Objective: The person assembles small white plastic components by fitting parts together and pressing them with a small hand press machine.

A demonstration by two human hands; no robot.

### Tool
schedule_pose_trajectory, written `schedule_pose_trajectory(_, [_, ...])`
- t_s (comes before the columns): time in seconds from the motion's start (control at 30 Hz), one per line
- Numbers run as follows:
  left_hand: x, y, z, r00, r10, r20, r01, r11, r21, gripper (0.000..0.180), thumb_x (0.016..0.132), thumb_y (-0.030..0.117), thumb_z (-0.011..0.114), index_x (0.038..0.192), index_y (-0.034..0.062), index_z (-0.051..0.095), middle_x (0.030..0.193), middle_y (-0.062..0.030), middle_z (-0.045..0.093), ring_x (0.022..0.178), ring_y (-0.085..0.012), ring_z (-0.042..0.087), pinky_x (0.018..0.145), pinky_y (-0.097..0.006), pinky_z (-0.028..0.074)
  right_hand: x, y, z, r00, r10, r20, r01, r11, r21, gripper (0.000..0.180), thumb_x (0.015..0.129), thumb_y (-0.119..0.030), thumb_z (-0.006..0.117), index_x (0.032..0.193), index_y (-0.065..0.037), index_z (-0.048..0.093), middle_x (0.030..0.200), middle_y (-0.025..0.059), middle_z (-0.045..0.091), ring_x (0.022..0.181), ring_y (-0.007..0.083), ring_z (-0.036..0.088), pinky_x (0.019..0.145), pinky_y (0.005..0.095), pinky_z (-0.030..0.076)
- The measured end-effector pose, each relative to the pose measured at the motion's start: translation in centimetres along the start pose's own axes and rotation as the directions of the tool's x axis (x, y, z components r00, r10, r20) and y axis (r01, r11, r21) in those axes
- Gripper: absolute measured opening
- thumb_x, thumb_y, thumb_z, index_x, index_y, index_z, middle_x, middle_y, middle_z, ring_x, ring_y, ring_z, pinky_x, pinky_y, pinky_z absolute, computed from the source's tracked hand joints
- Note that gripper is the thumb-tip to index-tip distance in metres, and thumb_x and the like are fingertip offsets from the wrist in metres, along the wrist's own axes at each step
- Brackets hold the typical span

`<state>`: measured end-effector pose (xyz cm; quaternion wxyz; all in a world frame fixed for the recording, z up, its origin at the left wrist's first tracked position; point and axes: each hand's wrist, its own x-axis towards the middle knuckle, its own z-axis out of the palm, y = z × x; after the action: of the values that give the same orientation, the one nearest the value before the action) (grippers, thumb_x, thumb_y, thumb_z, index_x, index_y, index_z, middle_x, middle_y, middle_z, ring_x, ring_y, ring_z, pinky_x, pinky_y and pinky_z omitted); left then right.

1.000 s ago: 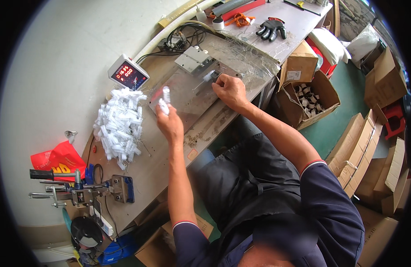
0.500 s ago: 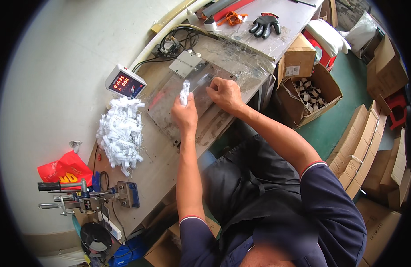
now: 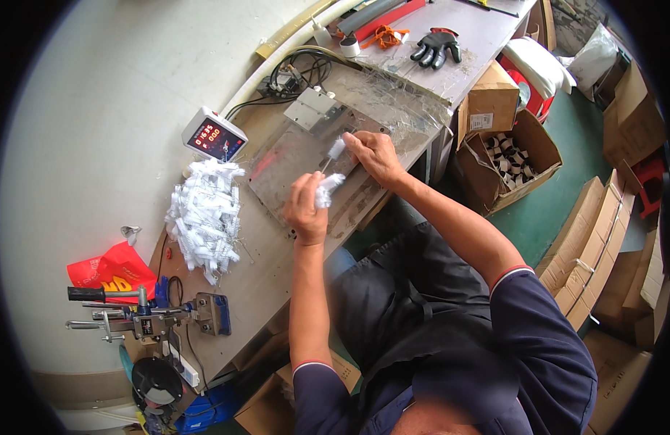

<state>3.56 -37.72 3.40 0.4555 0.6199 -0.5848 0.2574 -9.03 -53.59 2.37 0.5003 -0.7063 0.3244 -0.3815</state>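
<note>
A small white bristle brush (image 3: 336, 149) with a thin wire stem spans the gap between my hands. My right hand (image 3: 378, 156) pinches its bristle end, and the stem reaches the fingertips of my left hand (image 3: 304, 206). The left fingers are also closed around a clump of similar white brushes (image 3: 329, 190), which sticks out on the right side of that hand. Both hands are above a flat metal plate (image 3: 280, 163) on the workbench. To their left lies a large heap of white wire-stemmed brushes (image 3: 203, 217).
A digital display box (image 3: 214, 136) stands behind the heap. Beyond the plate are a grey metal box (image 3: 311, 109), cables and a black glove (image 3: 436, 48). A lever-handled clamp device (image 3: 146, 319) and red bag (image 3: 117, 272) are at left. Cardboard boxes (image 3: 505, 163) stand at right.
My left hand has drawn slightly toward me and turned, so its clump now points right instead of away. The single brush now stretches between both hands, its stem at my left fingertips.
</note>
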Motion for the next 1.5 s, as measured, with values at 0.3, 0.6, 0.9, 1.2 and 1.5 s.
schedule_pose_trajectory(0.3, [-0.4, 1.1, 0.4, 0.984, 0.150, 0.097, -0.153, 0.988, 0.021, 0.025, 0.082, 0.004, 0.074, 0.107, 0.0041, 0.075, 0.100, -0.0088, 0.072, 0.084, -0.0272, 0.073, 0.072, -0.036, 0.059, 0.2, -0.3, -1.1, 0.962, 0.091, 0.256, -0.163, 0.947, 0.275, 0.034, 0.092, -0.035, 0.076, 0.085, -0.002, 0.073, 0.068, 0.0001, 0.065, 0.061, 0.0071, 0.055, 0.056, 0.0268, 0.044])
schedule_pose_trajectory(0.6, [-0.6, 1.8, 1.2, 0.954, 0.092, 0.286, -0.113, 0.992, 0.058, 0.042, 0.074, -0.004, 0.068, 0.114, 0.0081, 0.071, 0.098, -0.0082, 0.071, 0.085, -0.0293, 0.073, 0.072, -0.038, 0.059, 0.8, 0.9, -2.1, 0.951, 0.077, 0.300, -0.183, 0.921, 0.343, 0.023, 0.090, -0.025, 0.076, 0.082, -0.005, 0.067, 0.068, -0.0013, 0.062, 0.057, 0.0051, 0.050, 0.052, 0.0236, 0.038])
schedule_pose_trajectory(0.9, [-3.3, 2.9, -2.5, 0.985, -0.156, 0.072, 0.162, 0.983, -0.090, 0.049, 0.069, -0.007, 0.068, 0.114, 0.0103, 0.067, 0.092, -0.0111, 0.068, 0.079, -0.0341, 0.070, 0.066, -0.043, 0.055, 0.9, 2.7, -0.9, 0.966, 0.087, 0.244, -0.164, 0.935, 0.314, 0.024, 0.097, -0.025, 0.071, 0.080, -0.010, 0.062, 0.069, -0.0046, 0.054, 0.059, 0.0044, 0.048, 0.052, 0.0227, 0.035])
schedule_pose_trajectory(1.2, [-21.8, 10.4, -24.2, 0.811, -0.392, -0.434, 0.547, 0.772, 0.324, 0.029, 0.080, -0.004, 0.079, 0.105, 0.0046, 0.070, 0.091, -0.0116, 0.073, 0.079, -0.0266, 0.074, 0.071, -0.035, 0.059, 1.0, 3.2, 0.0, 0.965, -0.054, 0.258, -0.040, 0.937, 0.347, 0.022, 0.098, -0.022, 0.072, 0.084, -0.008, 0.067, 0.071, -0.0022, 0.060, 0.057, 0.0038, 0.046, 0.051, 0.0210, 0.034])
schedule_pose_trajectory(1.5, [-37.9, 14.0, -37.2, 0.454, -0.593, -0.665, 0.704, -0.219, 0.676, 0.052, 0.083, 0.010, 0.076, 0.133, 0.0085, 0.060, 0.134, -0.0168, 0.060, 0.128, -0.0376, 0.053, 0.109, -0.050, 0.040, -4.6, -1.2, 1.6, 0.926, 0.001, 0.377, -0.064, 0.986, 0.156, 0.022, 0.101, -0.025, 0.069, 0.086, -0.010, 0.066, 0.070, -0.0029, 0.057, 0.058, 0.0042, 0.047, 0.050, 0.0219, 0.036])
